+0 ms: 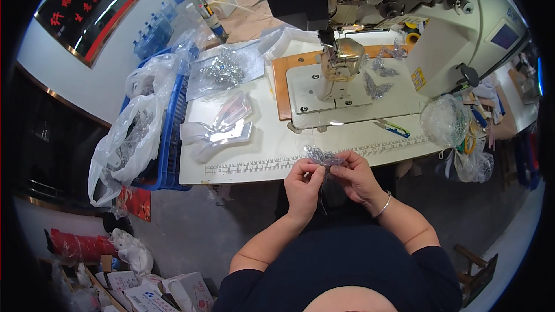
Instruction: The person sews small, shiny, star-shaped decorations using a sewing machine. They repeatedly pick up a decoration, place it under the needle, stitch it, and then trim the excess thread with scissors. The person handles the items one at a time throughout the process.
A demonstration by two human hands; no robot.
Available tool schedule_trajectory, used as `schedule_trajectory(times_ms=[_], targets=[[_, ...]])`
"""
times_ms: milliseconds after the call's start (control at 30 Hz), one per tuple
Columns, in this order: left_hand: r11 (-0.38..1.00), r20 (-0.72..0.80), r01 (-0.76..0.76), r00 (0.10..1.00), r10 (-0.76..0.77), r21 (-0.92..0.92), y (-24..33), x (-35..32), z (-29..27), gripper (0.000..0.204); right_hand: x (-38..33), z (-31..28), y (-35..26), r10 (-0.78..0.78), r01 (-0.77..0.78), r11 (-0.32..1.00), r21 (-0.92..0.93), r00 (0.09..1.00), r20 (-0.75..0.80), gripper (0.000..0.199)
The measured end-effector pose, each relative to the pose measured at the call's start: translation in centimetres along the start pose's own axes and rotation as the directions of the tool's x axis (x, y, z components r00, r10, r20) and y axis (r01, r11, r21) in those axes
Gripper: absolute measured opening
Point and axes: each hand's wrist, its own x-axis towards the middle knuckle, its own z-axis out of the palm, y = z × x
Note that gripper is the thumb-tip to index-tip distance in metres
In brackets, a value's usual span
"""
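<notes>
Both hands meet just off the near edge of the white worktop (243, 164), at about 6 o'clock from the sewing machine (347, 29). The left hand (303, 188) and the right hand (358, 178) pinch between their fingertips a small glittery butterfly-shaped ornament (321, 156); the fingers hide its lower part, and its fine detail is hard to make out. A thin thread seems to hang below it, barely visible. At 9 o'clock of the hands, a blue crate (171, 138) holds clear plastic bags (130, 138) with silvery pieces inside, too blurred to tell apart. At 3 o'clock, another clear bag (445, 121) sits at the worktop's edge, contents unclear. Similar butterfly pieces (376, 84) lie beside the machine's needle.
</notes>
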Motion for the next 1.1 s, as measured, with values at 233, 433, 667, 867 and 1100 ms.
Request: schedule_trajectory(times_ms=[233, 433, 667, 867, 1100], targets=[[0.984, 0.024, 0.165, 0.986, -0.164, -0.071, 0.5, 0.6, 0.3, 0.011, -0.3, -0.5, -0.4, 0.018, -0.022, 0.996, 0.090, 0.999, 0.048, 0.027], [0.990, 0.159, 0.111, 0.980, -0.123, 0.081, 0.3, 0.7, -0.3, 0.010, -1.0, 1.1, -2.6, -0.051, 0.070, 0.992, -0.103, 0.984, 0.171, 0.032], [0.975, 0.375, 0.223, 0.904, -0.204, -0.006, 1.1, 1.6, -1.0, 0.016, -0.5, 0.0, -2.2, -0.136, 0.137, 0.950, -0.281, 0.990, 0.023, 0.031], [0.978, 0.517, 0.208, 0.837, -0.179, 0.002, 1.8, 2.8, -1.6, 0.023, -0.5, 1.5, -3.3, -0.182, 0.178, 0.925, -0.334, 0.983, 0.019, 0.031], [0.900, 0.512, 0.436, 0.772, -0.376, 0.002, 3.3, 2.7, -1.7, 0.028, -0.3, 2.0, -4.5, -0.222, 0.217, 0.902, -0.374, 0.975, 0.030, 0.037]])
